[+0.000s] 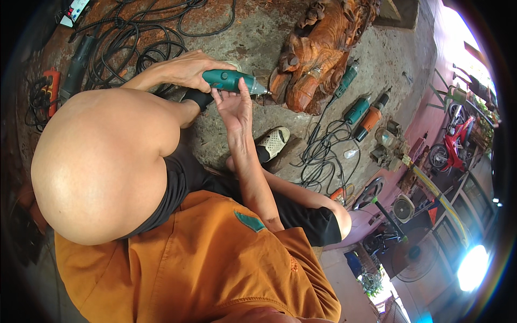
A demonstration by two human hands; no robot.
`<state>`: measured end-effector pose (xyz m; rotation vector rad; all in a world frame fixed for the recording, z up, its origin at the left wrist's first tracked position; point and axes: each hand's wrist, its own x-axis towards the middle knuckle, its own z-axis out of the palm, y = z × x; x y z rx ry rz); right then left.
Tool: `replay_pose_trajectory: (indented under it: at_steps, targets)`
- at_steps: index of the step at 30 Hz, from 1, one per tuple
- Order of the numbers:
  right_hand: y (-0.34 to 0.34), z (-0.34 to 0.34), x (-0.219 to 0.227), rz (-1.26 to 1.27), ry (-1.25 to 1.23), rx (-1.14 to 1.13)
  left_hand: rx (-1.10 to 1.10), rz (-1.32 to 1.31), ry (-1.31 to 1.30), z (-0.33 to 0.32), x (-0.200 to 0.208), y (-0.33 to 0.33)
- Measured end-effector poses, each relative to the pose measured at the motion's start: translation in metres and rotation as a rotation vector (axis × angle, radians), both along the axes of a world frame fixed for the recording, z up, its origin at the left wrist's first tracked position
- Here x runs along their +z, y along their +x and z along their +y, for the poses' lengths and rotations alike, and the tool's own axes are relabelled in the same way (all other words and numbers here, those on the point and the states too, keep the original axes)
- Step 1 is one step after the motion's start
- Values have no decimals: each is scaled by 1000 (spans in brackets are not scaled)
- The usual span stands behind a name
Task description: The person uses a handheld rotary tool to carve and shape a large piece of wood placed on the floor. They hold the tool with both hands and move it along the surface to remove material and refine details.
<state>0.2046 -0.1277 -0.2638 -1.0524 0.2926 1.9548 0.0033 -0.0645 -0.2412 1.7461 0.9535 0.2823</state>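
Observation:
My left hand is wrapped round the rear of a green die grinder. With its palm turned up, my right hand holds the grinder near its grey nose, thumb along the front side and fingers partly hidden beneath the body. The thin bit points right, at the near edge of a brown carved wooden sculpture lying on the floor. Whether the bit touches the wood cannot be told.
Two more green grinders and an orange power tool lie right of the carving, with tangled black cords. More cable coils, a dark tool and an orange tool are at left. My sandalled foot is nearby.

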Motion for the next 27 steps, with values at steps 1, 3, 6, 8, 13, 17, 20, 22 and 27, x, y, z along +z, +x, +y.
replay_pose_trajectory:
  at_steps: [1, 3, 6, 8, 13, 17, 20, 22, 27]
  targets:
    - [0, -2, 0, 3, -9, -11, -12, -8, 24, -1, 0, 0]
    - [0, -7, -1, 2, -3, -19, -30, -37, 32, 0, -2, 1]
    - [0, -3, 2, -4, 15, -4, -10, -58, 24, 0, -7, -1]
    - [-1, 4, 4, -10, 17, 14, 53, -34, 65, -3, -7, -1]
    - [3, 26, 0, -58, 36, 40, 67, 26, 31, 10, 2, 5]
    - [4, 27, -4, -43, 42, 51, 85, -19, 57, 10, -5, 5]
    - [3, 18, -3, -36, 7, 33, 45, -12, 67, 8, -6, 3]
    - [1, 9, -2, -16, 12, 20, 23, 2, 20, 5, -7, 1]
    - [-4, -4, -2, 0, -12, -7, -21, -40, 19, 2, -10, -3]
